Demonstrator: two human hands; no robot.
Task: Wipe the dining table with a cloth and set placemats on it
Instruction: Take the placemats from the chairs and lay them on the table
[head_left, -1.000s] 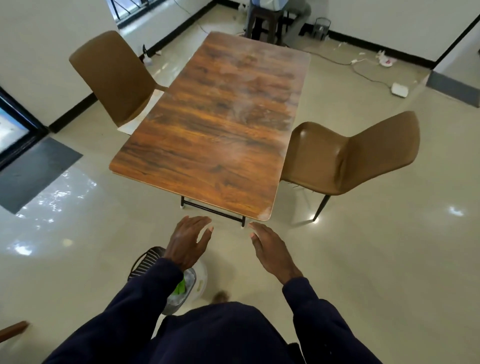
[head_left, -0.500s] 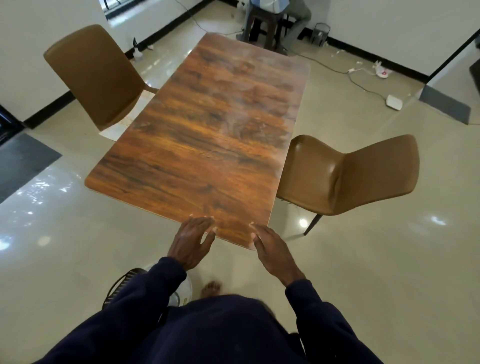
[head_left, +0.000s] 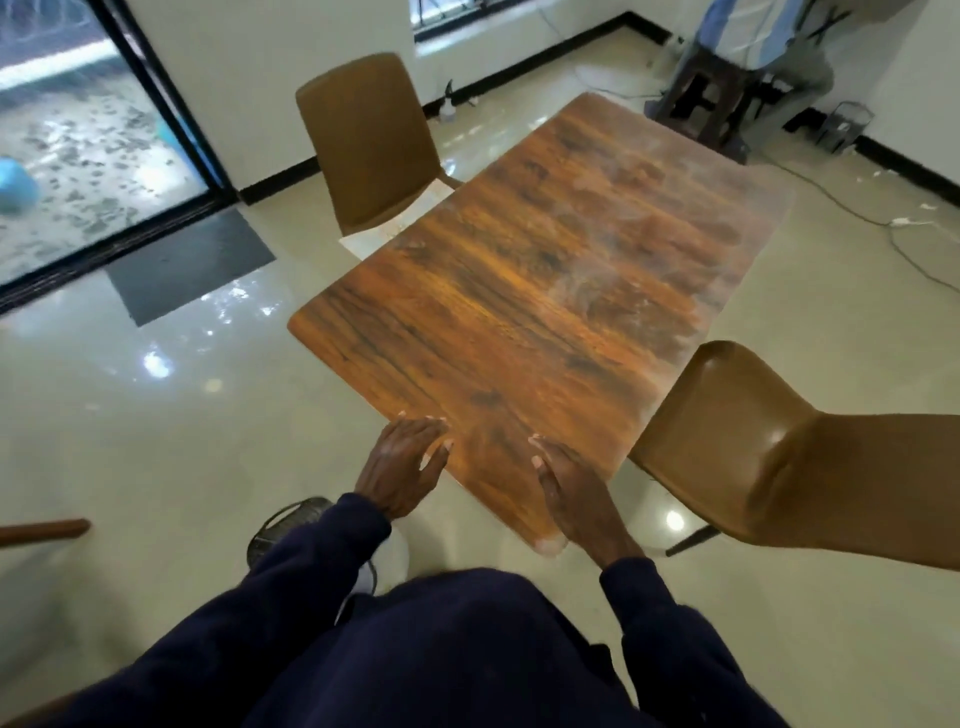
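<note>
On my feed I see both arms covered by long sleeves of dark navy cloth: the left sleeve (head_left: 291, 587) and the right sleeve (head_left: 670, 649) are plain, soft and loosely creased. Each ends at the wrist in a close cuff. The left hand (head_left: 408, 462) and right hand (head_left: 576, 493) are bare. Below them the same navy cloth (head_left: 457, 649) fills the bottom of my view; whether top or trousers I cannot tell

Table (head_left: 540, 291) orange-brown, dark wood grain; chairs (head_left: 769, 457) tan; sleeves (head_left: 291, 597) navy; doormat (head_left: 187, 260) dark grey.
</note>
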